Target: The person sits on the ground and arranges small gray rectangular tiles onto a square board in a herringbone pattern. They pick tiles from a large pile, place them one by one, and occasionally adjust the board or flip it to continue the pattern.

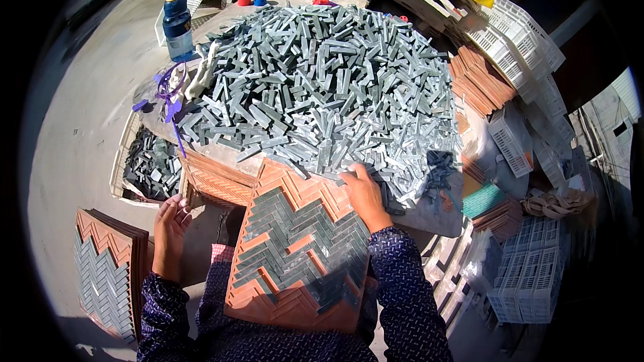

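— Tiles: grey stone strips (322,74) heaped on the table (429,211), at twelve o'clock from my right hand (365,194). That hand lies on the heap's near edge, fingers curled into the strips; whether any strip is pinched I cannot tell.

— And the tray?

— Orange zigzag mould (295,255) on my lap, at seven o'clock from the right hand, touching the table edge. Its long axis runs six to twelve; grey strips fill its middle rows, top and bottom grooves bare.

— Left hand?

— Left hand (171,224) at nine o'clock from the mould, fingers spread, holding nothing, near a stack of filled moulds (107,268). Right hand is nearer the heap.
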Tool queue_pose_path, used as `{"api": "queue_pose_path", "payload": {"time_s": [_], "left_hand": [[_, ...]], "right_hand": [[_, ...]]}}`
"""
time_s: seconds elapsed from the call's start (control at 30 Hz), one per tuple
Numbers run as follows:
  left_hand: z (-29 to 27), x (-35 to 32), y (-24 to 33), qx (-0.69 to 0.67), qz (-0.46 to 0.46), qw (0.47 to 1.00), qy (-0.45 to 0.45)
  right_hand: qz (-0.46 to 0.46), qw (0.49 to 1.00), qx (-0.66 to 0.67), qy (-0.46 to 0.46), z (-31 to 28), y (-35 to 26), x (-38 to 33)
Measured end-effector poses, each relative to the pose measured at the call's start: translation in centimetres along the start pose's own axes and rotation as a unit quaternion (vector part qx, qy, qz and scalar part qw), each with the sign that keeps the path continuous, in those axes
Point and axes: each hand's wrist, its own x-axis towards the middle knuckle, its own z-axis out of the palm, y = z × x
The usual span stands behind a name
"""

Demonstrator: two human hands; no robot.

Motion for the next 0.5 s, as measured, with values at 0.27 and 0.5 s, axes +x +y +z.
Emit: {"api": "queue_pose_path", "payload": {"time_s": [0.27, 0.5], "left_hand": [[-0.9, -2.7, -2.1, -0.032, -0.025, 0.999, 0.030], [2.3, -4.1, -2.2, -0.032, -0.008, 0.999, -0.028]], "right_hand": [[-0.020, 0.994, -0.082, 0.072, -0.8, 0.8, 1.4], [0.001, 0.994, -0.088, -0.062, -0.9, 1.1, 2.9]]}}
